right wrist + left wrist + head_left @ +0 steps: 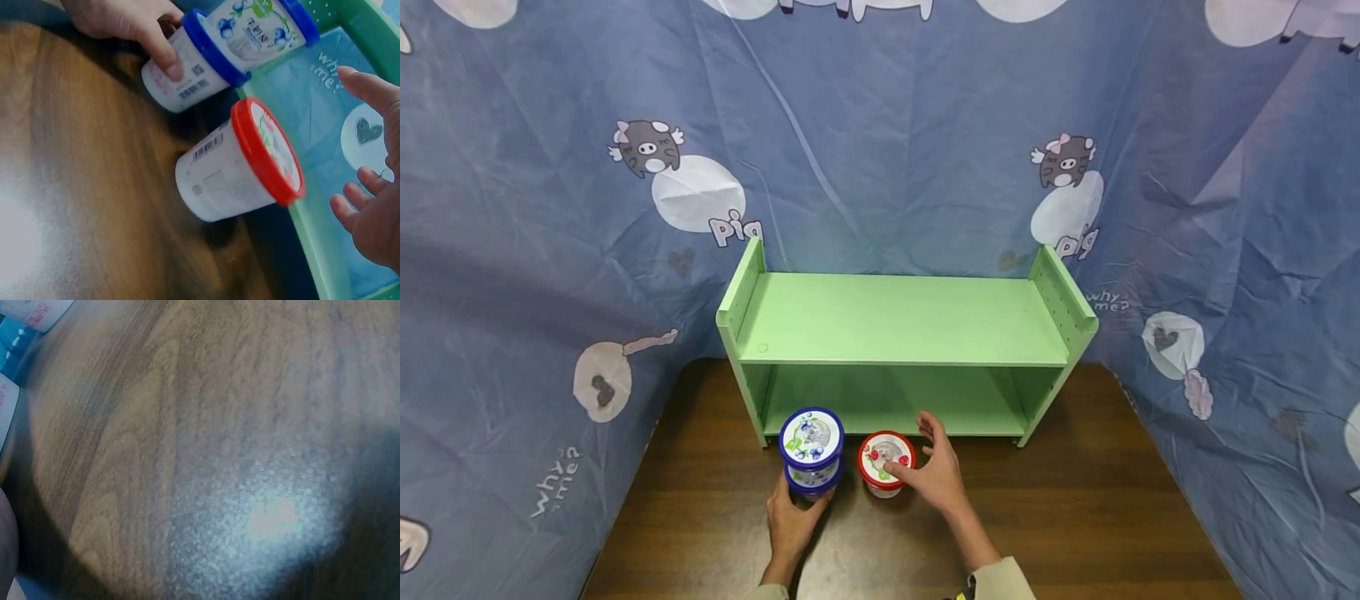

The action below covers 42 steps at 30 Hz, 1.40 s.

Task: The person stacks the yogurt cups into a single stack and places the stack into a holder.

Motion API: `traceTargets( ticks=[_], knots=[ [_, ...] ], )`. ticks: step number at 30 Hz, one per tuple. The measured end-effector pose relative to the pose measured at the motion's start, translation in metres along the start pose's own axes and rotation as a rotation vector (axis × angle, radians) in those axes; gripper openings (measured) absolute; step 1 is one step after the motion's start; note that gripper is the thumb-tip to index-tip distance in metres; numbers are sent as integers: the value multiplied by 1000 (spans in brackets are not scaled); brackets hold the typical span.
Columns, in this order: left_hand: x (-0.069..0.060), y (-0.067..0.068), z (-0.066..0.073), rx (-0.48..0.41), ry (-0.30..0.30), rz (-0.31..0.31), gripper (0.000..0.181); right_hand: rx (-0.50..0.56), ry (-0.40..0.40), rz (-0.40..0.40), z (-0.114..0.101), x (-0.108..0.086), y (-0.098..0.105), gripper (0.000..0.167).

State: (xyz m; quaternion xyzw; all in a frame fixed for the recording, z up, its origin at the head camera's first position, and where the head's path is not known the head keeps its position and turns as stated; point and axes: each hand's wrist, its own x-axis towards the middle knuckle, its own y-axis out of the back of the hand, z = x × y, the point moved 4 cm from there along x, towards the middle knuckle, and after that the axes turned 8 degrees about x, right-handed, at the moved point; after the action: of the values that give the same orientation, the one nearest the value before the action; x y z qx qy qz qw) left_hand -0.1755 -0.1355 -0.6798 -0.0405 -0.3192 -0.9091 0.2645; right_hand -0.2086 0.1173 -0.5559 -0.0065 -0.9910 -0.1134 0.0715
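Two blue-lidded tubs with blueberry pictures stand stacked one on the other, the upper tub on the lower tub. The left hand grips the lower one, its thumb on the tub's side in the right wrist view. Beside the stack stands a red-lidded tub, upright and apart from it. The right hand is spread at the red tub's right side, fingers parted; in the right wrist view a gap shows between this hand and the red lid. In the left wrist view only tub edges show at upper left.
A green two-level shelf stands behind the tubs, its side panels rising above the top board. Both its levels hold nothing. The brown wooden table extends on both sides, with a blue printed cloth hanging behind.
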Motion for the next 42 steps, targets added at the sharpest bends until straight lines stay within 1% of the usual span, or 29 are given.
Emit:
traceTargets(
  ticks=[10, 13, 17, 22, 29, 35, 42],
  knots=[
    [1, 0, -2, 2, -9, 9, 84, 2, -66, 4, 20, -5, 4, 103],
    [1, 0, -1, -1, -11, 12, 84, 1, -79, -2, 26, -6, 3, 105],
    [1, 0, -1, 0, -13, 10, 83, -13, -75, -8, 35, -9, 2, 106],
    [1, 1, 0, 0, -15, 13, 82, -14, -108, -16, 47, -12, -1, 109],
    [2, 2, -1, 4, -20, 12, 84, -9, -154, -40, 62, -17, -7, 109],
    [1, 3, -2, 3, -24, 22, 82, 11, -170, -24, 70, -19, -15, 112],
    [1, 1, -1, 7, -19, 5, 83, -5, -186, -14, 77, -20, -23, 113]
  ],
)
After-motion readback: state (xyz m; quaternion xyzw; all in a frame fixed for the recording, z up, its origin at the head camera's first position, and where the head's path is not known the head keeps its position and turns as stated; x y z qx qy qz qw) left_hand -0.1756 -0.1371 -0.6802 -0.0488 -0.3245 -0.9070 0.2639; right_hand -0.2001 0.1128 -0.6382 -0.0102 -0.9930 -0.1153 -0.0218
